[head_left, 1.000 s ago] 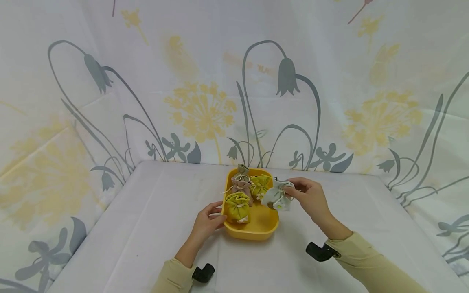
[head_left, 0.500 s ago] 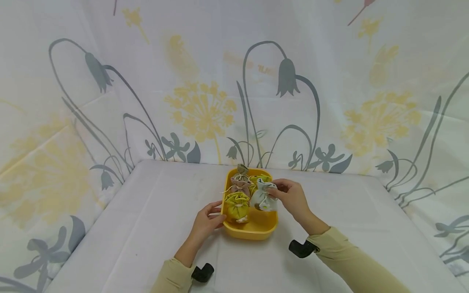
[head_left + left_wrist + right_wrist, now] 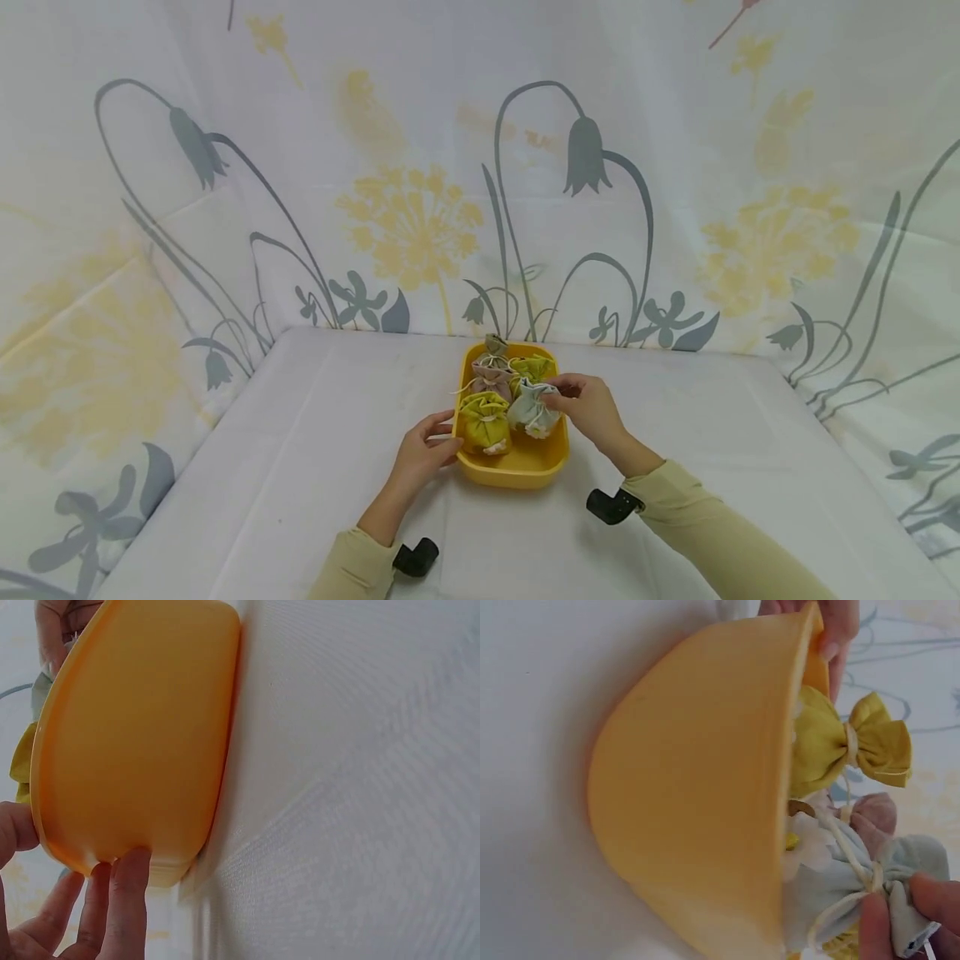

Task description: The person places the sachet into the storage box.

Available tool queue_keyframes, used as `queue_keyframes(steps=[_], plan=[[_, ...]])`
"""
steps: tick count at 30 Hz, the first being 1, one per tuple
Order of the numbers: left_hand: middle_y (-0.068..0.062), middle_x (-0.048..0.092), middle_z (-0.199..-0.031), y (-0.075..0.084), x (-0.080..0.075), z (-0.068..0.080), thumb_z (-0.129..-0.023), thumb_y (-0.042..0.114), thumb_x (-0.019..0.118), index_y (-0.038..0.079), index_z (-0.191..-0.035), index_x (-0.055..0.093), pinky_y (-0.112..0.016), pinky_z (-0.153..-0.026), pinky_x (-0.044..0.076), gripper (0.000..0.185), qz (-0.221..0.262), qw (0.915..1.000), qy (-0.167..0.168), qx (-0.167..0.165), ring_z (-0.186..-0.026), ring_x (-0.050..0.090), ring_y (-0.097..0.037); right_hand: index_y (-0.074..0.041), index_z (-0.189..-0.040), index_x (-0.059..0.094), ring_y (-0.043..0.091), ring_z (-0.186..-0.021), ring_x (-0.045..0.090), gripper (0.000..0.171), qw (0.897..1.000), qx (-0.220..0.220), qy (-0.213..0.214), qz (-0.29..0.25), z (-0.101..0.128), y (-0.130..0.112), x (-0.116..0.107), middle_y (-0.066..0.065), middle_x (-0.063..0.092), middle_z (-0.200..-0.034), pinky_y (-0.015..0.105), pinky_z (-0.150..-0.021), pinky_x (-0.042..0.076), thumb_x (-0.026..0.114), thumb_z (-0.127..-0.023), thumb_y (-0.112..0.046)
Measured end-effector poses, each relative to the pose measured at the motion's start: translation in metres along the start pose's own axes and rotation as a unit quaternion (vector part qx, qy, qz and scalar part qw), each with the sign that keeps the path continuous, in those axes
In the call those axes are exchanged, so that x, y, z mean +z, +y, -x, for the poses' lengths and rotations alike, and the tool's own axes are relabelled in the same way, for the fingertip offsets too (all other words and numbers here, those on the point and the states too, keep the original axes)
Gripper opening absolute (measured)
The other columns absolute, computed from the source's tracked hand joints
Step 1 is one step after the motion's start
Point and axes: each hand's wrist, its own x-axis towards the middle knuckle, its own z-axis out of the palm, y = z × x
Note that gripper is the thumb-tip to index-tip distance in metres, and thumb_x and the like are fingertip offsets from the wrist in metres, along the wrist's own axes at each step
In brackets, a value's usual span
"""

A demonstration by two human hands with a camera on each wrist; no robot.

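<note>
A yellow plastic tub point(image 3: 512, 477) stands on the table with several small drawstring pouches inside. My left hand point(image 3: 422, 452) holds its left side, thumb at the rim and fingers point(image 3: 129, 900) against the outer wall. With thumb and fingers, my right hand point(image 3: 592, 410) pinches the gathered neck of a pale blue-grey pouch point(image 3: 531, 408). That pouch hangs low over the right half of the tub, its white flower point(image 3: 808, 844) just at the rim in the right wrist view. Whether its base touches the tub floor is hidden.
Left of the held pouch sits a yellow-green pouch point(image 3: 486, 423). Behind are a dusty-pink pouch point(image 3: 491, 379), a grey-brown pouch point(image 3: 494, 350) and another yellow-green pouch point(image 3: 534, 365). White cloth covers the table point(image 3: 337, 392); a flower-printed curtain point(image 3: 420, 125) hangs at the back.
My right hand has moved left with the pale blue-grey pouch, from over the tub's right rim, then lowered it into the tub. My left hand has stayed on the tub.
</note>
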Motion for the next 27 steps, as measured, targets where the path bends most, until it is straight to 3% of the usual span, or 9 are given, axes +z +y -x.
queue_keyframes(steps=[6, 13, 22, 27], plan=[[-0.016, 0.056, -0.116, 0.0, -0.001, 0.0, -0.085, 0.013, 0.066, 0.003, -0.132, 0.049, -0.033, -0.074, 0.056, 0.05, -0.001, 1.0, -0.005, 0.0, -0.097, 0.06, -0.025, 0.0, -0.102, 0.069, 0.019, -0.081, 0.059, 0.02, 0.999, 0.024, -0.023, -0.002, 0.002, 0.011, 0.008, 0.007, 0.065, -0.093, 0.03, -0.076, 0.054, 0.067, -0.083, -0.008], [-0.016, 0.055, -0.117, 0.001, -0.001, 0.002, -0.086, 0.015, 0.066, 0.004, -0.133, 0.048, -0.033, -0.075, 0.055, 0.052, 0.002, 1.0, -0.005, -0.006, -0.098, 0.06, -0.025, -0.002, -0.105, 0.068, 0.022, -0.09, 0.061, 0.023, 0.999, 0.017, -0.031, -0.004, 0.003, 0.015, 0.008, 0.007, 0.066, -0.099, 0.034, -0.082, 0.053, 0.068, -0.084, -0.011], [-0.02, 0.055, -0.115, 0.012, -0.007, 0.008, -0.086, 0.008, 0.063, -0.001, -0.132, 0.048, -0.039, -0.077, 0.055, 0.049, 0.006, 0.9999, -0.009, -0.014, -0.097, 0.06, -0.028, -0.002, -0.111, 0.066, 0.024, -0.096, 0.06, 0.033, 1.0, 0.007, -0.011, -0.011, 0.009, 0.014, 0.0, 0.008, 0.067, -0.102, 0.036, -0.084, 0.052, 0.072, -0.082, -0.017], [-0.017, 0.056, -0.115, 0.008, -0.007, 0.007, -0.086, 0.012, 0.066, 0.001, -0.131, 0.049, -0.036, -0.075, 0.055, 0.05, 0.01, 0.9999, 0.003, -0.011, -0.094, 0.061, -0.024, -0.002, -0.114, 0.064, 0.024, -0.097, 0.059, 0.035, 1.0, 0.017, 0.008, -0.024, 0.014, 0.018, -0.005, 0.011, 0.066, -0.104, 0.036, -0.085, 0.052, 0.07, -0.083, -0.017]])
